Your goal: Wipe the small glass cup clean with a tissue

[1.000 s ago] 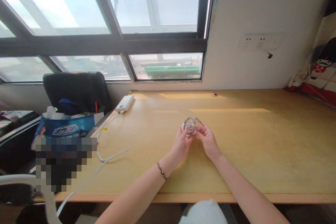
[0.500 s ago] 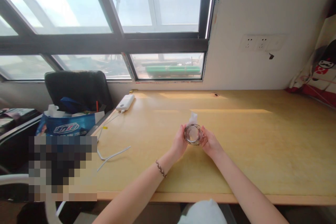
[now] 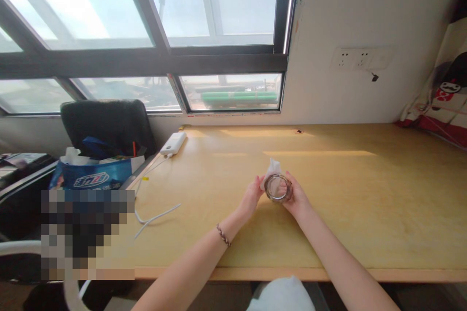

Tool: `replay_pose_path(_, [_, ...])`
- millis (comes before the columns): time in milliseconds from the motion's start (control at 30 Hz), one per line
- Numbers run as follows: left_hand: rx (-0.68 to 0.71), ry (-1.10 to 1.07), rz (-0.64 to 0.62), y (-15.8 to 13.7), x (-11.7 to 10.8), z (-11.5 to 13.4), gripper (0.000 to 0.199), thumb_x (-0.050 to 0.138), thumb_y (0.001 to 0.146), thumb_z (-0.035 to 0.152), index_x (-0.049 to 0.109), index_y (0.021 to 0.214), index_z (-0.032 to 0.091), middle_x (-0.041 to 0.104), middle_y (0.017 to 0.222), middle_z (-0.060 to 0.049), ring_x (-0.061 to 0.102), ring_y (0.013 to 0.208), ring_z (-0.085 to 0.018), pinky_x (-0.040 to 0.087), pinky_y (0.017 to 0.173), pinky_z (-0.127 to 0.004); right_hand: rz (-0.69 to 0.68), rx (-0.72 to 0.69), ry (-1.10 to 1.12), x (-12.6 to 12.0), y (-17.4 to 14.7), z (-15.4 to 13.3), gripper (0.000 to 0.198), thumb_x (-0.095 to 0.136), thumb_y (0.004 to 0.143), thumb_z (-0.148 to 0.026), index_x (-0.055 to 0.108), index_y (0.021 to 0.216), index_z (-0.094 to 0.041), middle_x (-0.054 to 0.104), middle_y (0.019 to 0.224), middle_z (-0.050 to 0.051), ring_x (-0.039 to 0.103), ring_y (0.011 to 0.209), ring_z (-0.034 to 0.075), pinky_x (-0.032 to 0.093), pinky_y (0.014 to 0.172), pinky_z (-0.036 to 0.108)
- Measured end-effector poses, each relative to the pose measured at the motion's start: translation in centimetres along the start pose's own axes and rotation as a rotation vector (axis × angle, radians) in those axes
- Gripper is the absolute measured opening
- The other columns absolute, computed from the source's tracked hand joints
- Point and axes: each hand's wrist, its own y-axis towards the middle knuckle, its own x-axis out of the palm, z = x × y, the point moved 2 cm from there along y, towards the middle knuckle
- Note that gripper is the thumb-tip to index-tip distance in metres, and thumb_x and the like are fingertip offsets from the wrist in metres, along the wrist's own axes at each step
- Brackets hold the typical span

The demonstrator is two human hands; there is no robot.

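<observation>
A clear glass cup (image 3: 278,199) with a round rim is tilted so that its opening faces me, above the middle of the wooden table. My right hand (image 3: 297,199) is closed around the cup's right side, and some fingers show through the glass. On the other side, my left hand (image 3: 251,197) has its fingers bent at a white tissue (image 3: 273,167), which lies along the cup's far left side. The left fingertips are partly hidden behind the tissue and the cup. A braided bracelet (image 3: 223,234) circles my left wrist.
A white power bank (image 3: 173,144) lies at the table's left edge, with a white cable (image 3: 160,214) near it. Left of the table stands a black chair (image 3: 107,121) with a blue bag (image 3: 97,172). A printed cloth bag (image 3: 434,112) sits at the far right.
The cup has shifted slightly right together with my right hand. My left hand has come away from the cup's left side a little, and more of the tissue shows beside it.
</observation>
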Motion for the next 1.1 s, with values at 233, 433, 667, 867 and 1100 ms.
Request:
replay_pose_path(233, [-0.062,-0.172,0.018,-0.2,0.5,-0.1,0.043,0.043,0.079,0.043,0.054,0.111,0.016,0.053,0.116,-0.01,0.046,0.108,-0.024,0.033,0.092,-0.037,0.055,-0.111,0.117,-0.6,0.5,-0.3,0.018,0.064,0.066,-0.038,0.06,0.068,-0.021,0.064,0.062,-0.001,0.06,0.061,0.016,0.05,0.058,0.029])
replay_pose_path(433, [0.016,-0.258,0.099,0.4,0.0,0.7,0.042,0.048,0.076,0.044,0.057,0.105,0.014,0.056,0.111,-0.01,0.047,0.107,-0.024,0.032,0.093,-0.037,-0.12,-0.074,0.115,0.6,0.2,0.9,0.01,0.064,0.068,-0.024,0.064,0.076,-0.017,0.066,0.08,0.001,0.06,0.071,0.012,0.048,0.073,0.024])
replay_pose_path(667, [0.27,0.323,0.116,0.2,-0.6,1.2,0.038,0.048,0.078,0.036,0.054,0.111,0.019,0.045,0.125,-0.006,0.031,0.121,-0.022,0.017,0.104,-0.036,-0.136,-0.061,0.137,0.8,0.1,1.1,0.007,0.059,0.071,-0.02,0.065,0.075,-0.017,0.067,0.076,0.002,0.06,0.067,0.013,0.049,0.065,0.024])
replay_pose_path(867, [0.528,1.137,-0.146,-1.0,0.5,2.0,0.042,0.032,0.086,0.03,0.034,0.127,0.023,0.028,0.136,-0.002,0.01,0.129,-0.019,0.013,0.105,-0.041,-0.163,-0.017,0.209,0.4,0.4,1.2,0.012,0.056,0.073,-0.019,0.065,0.081,-0.017,0.067,0.081,0.002,0.061,0.07,0.012,0.049,0.062,0.022])
replay_pose_path(1100, [0.609,1.6,-0.314,-1.8,1.6,2.0,0.044,0.026,0.087,0.027,0.024,0.131,0.021,0.028,0.136,-0.004,0.01,0.129,-0.019,0.015,0.104,-0.042,-0.132,-0.015,0.275,-0.4,0.7,1.5,0.012,0.056,0.07,-0.014,0.064,0.08,-0.015,0.067,0.083,0.004,0.061,0.076,0.013,0.05,0.071,0.021])
